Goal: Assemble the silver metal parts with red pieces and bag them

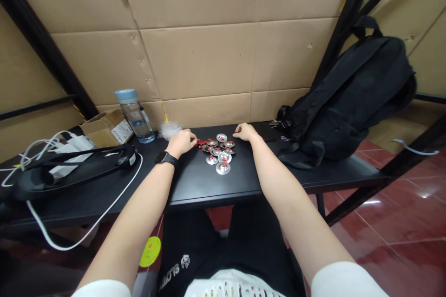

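Several small silver metal discs with red centres (220, 153) lie in a cluster on the black table (205, 181). My left hand (181, 141), with a black watch on the wrist, rests at the cluster's left edge, fingers curled over small red pieces (201, 143). My right hand (245, 131) lies at the cluster's upper right, fingers bent down onto the table beside a disc. Whether either hand grips a piece is too small to make out.
A black backpack (351, 97) fills the table's right end. On the left stand a clear water bottle (135, 116), a cardboard box (106, 127), a crumpled plastic bag (170, 129), a black device with white cables (69, 171). Cardboard panels line the wall behind.
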The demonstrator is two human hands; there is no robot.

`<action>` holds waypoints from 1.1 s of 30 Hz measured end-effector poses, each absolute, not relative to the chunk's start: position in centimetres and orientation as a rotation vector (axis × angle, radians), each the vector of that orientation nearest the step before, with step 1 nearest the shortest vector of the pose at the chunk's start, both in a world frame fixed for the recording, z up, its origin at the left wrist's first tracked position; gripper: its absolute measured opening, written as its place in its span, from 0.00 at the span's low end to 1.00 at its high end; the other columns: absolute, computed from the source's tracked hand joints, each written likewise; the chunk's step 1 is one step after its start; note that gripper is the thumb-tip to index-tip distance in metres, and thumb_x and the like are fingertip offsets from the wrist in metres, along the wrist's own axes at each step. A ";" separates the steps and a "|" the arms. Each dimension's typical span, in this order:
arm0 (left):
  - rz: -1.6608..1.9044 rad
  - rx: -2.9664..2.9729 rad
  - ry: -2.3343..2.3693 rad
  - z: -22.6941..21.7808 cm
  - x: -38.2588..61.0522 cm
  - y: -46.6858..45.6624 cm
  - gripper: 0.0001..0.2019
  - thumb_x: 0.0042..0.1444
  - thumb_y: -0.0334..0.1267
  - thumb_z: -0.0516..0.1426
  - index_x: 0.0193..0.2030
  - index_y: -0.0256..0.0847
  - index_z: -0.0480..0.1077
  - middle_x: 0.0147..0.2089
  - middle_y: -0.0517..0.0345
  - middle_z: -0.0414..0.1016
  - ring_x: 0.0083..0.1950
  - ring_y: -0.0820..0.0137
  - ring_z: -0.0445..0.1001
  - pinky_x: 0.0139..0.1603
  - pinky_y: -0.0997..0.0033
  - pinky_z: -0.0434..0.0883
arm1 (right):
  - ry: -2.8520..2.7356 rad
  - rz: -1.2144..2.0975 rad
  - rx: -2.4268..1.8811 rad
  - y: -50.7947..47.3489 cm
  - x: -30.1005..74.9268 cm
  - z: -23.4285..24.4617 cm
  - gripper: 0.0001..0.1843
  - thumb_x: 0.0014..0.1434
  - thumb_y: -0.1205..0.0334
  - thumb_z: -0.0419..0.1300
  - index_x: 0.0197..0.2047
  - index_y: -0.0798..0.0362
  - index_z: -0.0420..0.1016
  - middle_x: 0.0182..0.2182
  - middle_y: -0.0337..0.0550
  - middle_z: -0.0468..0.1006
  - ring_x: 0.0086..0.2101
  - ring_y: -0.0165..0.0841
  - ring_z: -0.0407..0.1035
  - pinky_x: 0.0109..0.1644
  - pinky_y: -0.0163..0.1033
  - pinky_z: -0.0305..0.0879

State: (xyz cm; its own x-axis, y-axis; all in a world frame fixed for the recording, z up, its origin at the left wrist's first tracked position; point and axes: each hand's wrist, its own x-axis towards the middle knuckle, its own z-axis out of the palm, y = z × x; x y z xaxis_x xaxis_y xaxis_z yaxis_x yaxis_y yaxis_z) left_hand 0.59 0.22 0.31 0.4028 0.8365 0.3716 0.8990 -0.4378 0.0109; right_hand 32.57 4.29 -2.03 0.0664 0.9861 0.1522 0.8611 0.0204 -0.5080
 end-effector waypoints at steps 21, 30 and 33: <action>-0.544 -2.613 -1.527 -0.7 1.8 0.3 0.09 0.58 0.34 0.61 0.43 0.47 0.81 0.41 0.53 0.84 0.43 0.60 0.81 0.47 0.66 0.73 | -1.739 0.216 -2.057 3.4 31.5 -0.4 0.14 0.51 0.64 0.71 0.43 0.51 0.84 0.52 0.56 0.80 0.54 0.49 0.73 0.57 0.50 0.69; -0.580 -2.634 -1.498 -1.3 1.8 0.9 0.12 0.62 0.37 0.56 0.46 0.48 0.81 0.42 0.54 0.84 0.41 0.63 0.80 0.47 0.68 0.73 | -2.191 0.428 -1.282 1.8 25.9 0.1 0.14 0.61 0.64 0.65 0.50 0.45 0.81 0.50 0.39 0.83 0.49 0.35 0.74 0.56 0.41 0.65; -0.586 -2.617 -1.511 -1.3 2.2 0.6 0.10 0.63 0.42 0.58 0.45 0.48 0.81 0.41 0.54 0.84 0.41 0.63 0.80 0.45 0.68 0.72 | -2.347 0.383 -1.362 0.9 24.1 0.3 0.12 0.64 0.66 0.60 0.44 0.43 0.84 0.47 0.38 0.85 0.52 0.40 0.73 0.61 0.51 0.58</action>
State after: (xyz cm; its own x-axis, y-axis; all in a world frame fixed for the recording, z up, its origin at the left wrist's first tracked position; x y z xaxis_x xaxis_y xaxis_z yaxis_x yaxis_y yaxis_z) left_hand 2.20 0.60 -1.35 0.4462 0.8219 0.3541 0.8458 -0.5166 0.1333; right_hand 24.09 0.92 0.29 -0.4462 0.8721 0.2009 0.7630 0.4881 -0.4239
